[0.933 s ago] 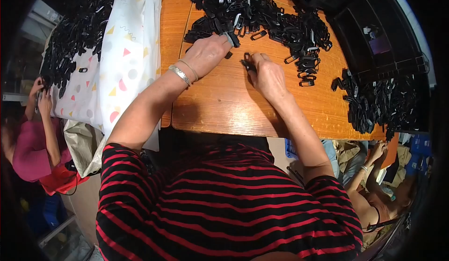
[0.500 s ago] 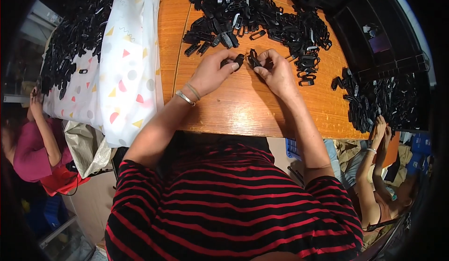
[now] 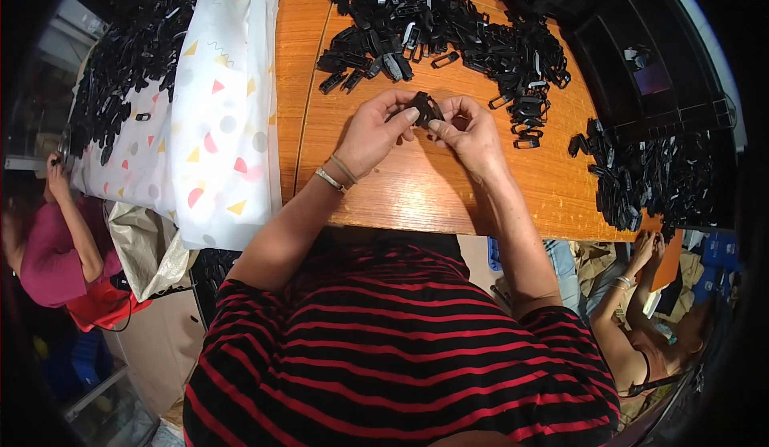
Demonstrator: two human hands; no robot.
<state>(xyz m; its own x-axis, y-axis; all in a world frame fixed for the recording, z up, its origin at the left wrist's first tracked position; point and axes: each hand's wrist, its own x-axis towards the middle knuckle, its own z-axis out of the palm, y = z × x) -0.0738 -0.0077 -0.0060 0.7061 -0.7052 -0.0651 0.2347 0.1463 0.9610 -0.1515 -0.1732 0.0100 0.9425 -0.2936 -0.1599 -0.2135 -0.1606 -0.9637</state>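
Wood: an orange-brown grained table top (image 3: 416, 199) takes up the middle of the view, its near edge running just above the person's red-and-black striped shirt (image 3: 400, 351).
Left hand: the left hand (image 3: 375, 130) is closed around one side of a small black plastic clip (image 3: 424, 110), thumb and forefinger pinching it; a silver bracelet (image 3: 328, 179) and a thin band sit on the wrist.
Right hand: the right hand (image 3: 473, 130) grips the other side of the same clip with its fingertips — both hands meet over it.
Clip: held just above the wood, near the front fringe of the big heap and between the two hands.
Heap: a wide pile of black clips (image 3: 448, 22) covers the far part of the table, touching the wood, with strays lying near the hands.
Right side: a second pile of black parts (image 3: 649, 175) lies at the table's right end, below a black divided tray (image 3: 649, 70).
Left side: a white plastic sheet with coloured triangles and dots (image 3: 216, 118) hangs over the table's left edge; more black pieces (image 3: 128, 62) lie on it farther left.
Room: a person in a pink top (image 3: 48, 247) sits at the far left, hand up at the sheet's edge — another person's arms (image 3: 633, 287) show at the lower right, beside blue crates (image 3: 717, 259).
Below the sheet: a crumpled pale bag (image 3: 148, 247) hangs just under it.
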